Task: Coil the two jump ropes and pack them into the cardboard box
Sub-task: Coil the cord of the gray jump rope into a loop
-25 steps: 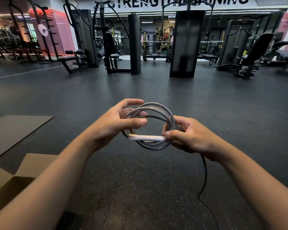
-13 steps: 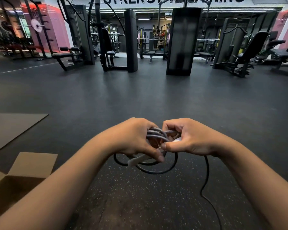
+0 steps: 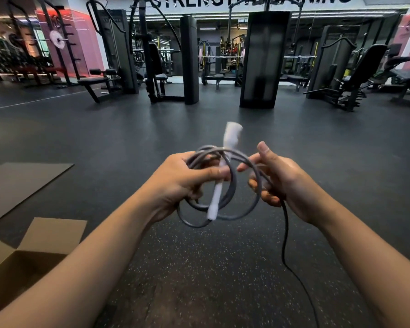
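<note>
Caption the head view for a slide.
Both hands grip a coiled grey jump rope above an open cardboard box.

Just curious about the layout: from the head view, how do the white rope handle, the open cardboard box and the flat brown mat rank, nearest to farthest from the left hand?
1. White rope handle: pinched in the left hand.
2. Open cardboard box: lower left, on the floor.
3. Flat brown mat: far left, beyond the box.

floor (image 3: 199,268): dark speckled rubber | weight machines (image 3: 265,60) behind | pink walls (image 3: 81,43)
</note>
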